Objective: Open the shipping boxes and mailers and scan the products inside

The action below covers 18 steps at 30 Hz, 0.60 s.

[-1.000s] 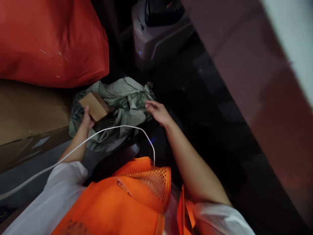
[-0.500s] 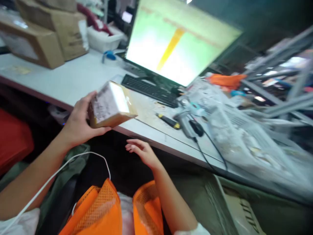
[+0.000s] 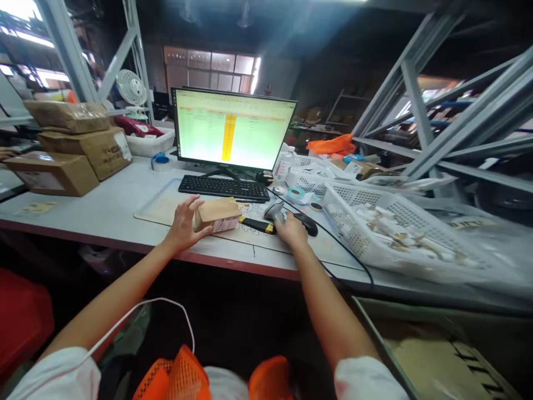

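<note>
My left hand (image 3: 184, 224) grips a small cardboard box (image 3: 220, 213) at its left end, thumb along the front. The box is on or just over the desk mat, with a printed label on its front side. My right hand (image 3: 292, 229) is closed around the handle of a grey barcode scanner (image 3: 273, 211); the palm hides most of the handle. Between the two hands lies a yellow and black utility knife (image 3: 257, 224). A black computer mouse (image 3: 307, 223) sits just right of my right hand. Behind the box is a black keyboard (image 3: 224, 188).
A lit monitor (image 3: 233, 130) stands at the back. Several cardboard boxes (image 3: 54, 173) are stacked at the left, near blue tape (image 3: 160, 161). A white basket (image 3: 366, 250) of small items fills the right side. A black cable (image 3: 350, 253) crosses the desk's front edge.
The small box has been lowered from above the desk edge to the mat and turned. My right hand has moved from below the edge onto the barcode scanner. The view has levelled.
</note>
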Available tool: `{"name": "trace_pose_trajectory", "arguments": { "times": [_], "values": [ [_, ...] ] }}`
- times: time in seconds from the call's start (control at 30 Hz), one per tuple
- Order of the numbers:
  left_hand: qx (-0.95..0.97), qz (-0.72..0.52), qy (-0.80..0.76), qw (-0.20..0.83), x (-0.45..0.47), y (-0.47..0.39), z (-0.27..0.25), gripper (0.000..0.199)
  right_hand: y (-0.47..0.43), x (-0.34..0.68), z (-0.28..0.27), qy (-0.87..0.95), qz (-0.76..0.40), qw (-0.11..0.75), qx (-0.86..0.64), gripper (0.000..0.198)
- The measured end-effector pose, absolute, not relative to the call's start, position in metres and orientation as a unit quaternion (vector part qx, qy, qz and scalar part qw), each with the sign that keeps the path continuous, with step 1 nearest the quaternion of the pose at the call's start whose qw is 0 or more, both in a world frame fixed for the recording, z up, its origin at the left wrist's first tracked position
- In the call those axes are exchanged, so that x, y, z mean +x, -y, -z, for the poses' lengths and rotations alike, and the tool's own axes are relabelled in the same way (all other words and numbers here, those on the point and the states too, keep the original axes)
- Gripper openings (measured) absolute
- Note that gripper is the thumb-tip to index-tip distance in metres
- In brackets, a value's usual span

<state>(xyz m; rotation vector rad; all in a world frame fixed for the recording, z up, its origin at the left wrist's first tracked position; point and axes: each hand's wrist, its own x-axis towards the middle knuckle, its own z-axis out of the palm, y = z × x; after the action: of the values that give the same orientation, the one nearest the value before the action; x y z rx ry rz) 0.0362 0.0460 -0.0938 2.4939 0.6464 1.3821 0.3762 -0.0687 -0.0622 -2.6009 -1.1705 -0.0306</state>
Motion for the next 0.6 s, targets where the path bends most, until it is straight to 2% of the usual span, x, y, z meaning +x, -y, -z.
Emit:
{"name": "trace_pose_trajectory", "arguments": {
  "times": [0.13, 0.27, 0.33, 0.43, 0.5, 0.6],
  "values": [
    [0.824, -0.385, -0.242, 0.338, 0.034, -0.077, 0.102, 0.113, 0.057, 0.372, 0.056, 0.395, -0.012, 0.118, -0.911, 0.054],
    [0.744, -0.368, -0.256, 0.495, 0.041, -0.090, 0.114, 0.118, 0.084, 0.362, 0.031, 0.451, -0.017, 0.139, -0.882, 0.054],
    [0.717, -0.376, -0.258, 0.528, 0.043, -0.091, 0.116, 0.117, 0.110, 0.347, 0.015, 0.550, -0.046, 0.187, -0.813, 0.050],
    [0.703, -0.375, -0.269, 0.541, 0.044, -0.091, 0.116, 0.115, 0.144, 0.313, -0.004, 0.668, -0.150, 0.229, -0.692, 0.038],
    [0.703, -0.374, -0.275, 0.539, 0.044, -0.091, 0.117, 0.111, 0.153, 0.293, -0.011, 0.693, -0.188, 0.212, -0.663, 0.031],
    [0.707, -0.373, -0.271, 0.535, 0.044, -0.091, 0.119, 0.104, 0.149, 0.278, -0.012, 0.703, -0.180, 0.180, -0.664, 0.028]
  ]
}}
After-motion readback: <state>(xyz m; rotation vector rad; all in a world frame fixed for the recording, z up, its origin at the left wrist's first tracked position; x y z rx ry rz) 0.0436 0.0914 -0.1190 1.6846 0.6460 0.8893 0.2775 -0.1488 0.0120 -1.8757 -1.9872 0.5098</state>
